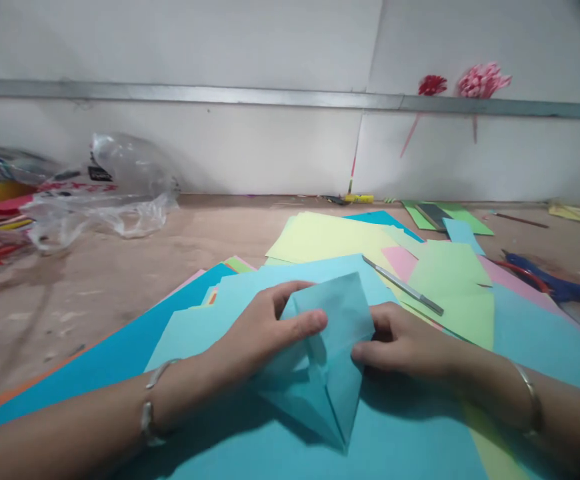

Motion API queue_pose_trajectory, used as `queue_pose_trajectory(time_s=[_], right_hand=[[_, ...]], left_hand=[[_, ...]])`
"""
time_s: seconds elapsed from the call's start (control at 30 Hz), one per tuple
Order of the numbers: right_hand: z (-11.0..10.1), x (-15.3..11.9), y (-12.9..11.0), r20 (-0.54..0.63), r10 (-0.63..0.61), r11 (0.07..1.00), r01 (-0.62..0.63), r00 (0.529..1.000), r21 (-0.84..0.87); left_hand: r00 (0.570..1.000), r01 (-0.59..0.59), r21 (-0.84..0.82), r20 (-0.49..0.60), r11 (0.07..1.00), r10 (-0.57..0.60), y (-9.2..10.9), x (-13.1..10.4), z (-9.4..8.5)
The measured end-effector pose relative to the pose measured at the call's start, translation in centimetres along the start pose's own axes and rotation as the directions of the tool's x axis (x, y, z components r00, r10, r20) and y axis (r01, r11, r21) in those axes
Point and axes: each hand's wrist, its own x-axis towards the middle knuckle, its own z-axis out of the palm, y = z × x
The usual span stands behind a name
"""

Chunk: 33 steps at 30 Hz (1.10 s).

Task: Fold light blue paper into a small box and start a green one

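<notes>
A light blue folded paper [343, 310] is held up between my two hands, with creased flaps running down to a point at the bottom. My left hand [275, 320] grips its left side, thumb lying across the front and fingers behind. On the right edge, my right hand [395, 340] pinches the paper between thumb and bent fingers. Beneath it lie large light blue sheets [390, 433]. Just past the folded paper, a slim grey craft knife or pen [403, 285] rests on the sheets.
Pale yellow sheets [330, 237] and light green paper [453, 287] spread behind. Blue-handled scissors [565, 283] lie at right. A crumpled clear plastic bag [135, 180] stands at left. Along the wall's metal rail [270, 97] hang a red paper flower [433, 85] and a pink one [483, 81].
</notes>
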Motion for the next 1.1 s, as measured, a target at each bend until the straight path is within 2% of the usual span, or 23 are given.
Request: queue_pose_trajectory(time_s=[0.07,0.17,0.3,0.5,0.67,0.87,1.0,1.1], right_hand=[[0.2,0.4,0.5,-0.116,0.021,0.999,-0.017,0.993,0.030],[0.4,0.9,1.1,-0.245,0.065,0.997,-0.056,0.967,0.044],[0.6,0.9,1.0,-0.328,0.036,0.999,-0.037,0.944,0.003],[1.1,0.6,0.4,-0.362,-0.016,0.998,-0.007,0.932,-0.061],[1.2,0.6,0.6,-0.375,-0.028,0.997,-0.002,0.927,-0.080],[1.2,0.6,0.7,-0.405,-0.025,0.997,-0.005,0.914,-0.073],[1.5,0.5,0.5,-0.433,-0.025,0.998,-0.006,0.901,-0.069],[1.6,0.4,0.3,-0.417,-0.020,0.998,-0.007,0.909,-0.063]], left_hand=[[0.983,0.177,-0.080,0.054,0.981,-0.173,-0.2,0.5,0.4],[0.972,0.226,-0.141,-0.030,0.964,-0.232,-0.5,0.9,0.6],[0.968,0.226,-0.120,-0.086,0.967,-0.236,-0.6,1.0,0.5],[0.974,0.192,-0.092,-0.108,0.977,-0.201,-0.5,0.8,0.7],[0.979,0.165,-0.122,-0.103,0.979,-0.178,-0.7,0.7,0.8],[0.977,0.186,-0.132,-0.085,0.974,-0.198,-0.5,0.7,0.6],[0.994,0.106,-0.038,-0.020,0.994,-0.107,-0.4,0.6,0.6],[0.992,0.110,0.053,-0.063,0.993,-0.106,-0.5,0.6,0.7]])
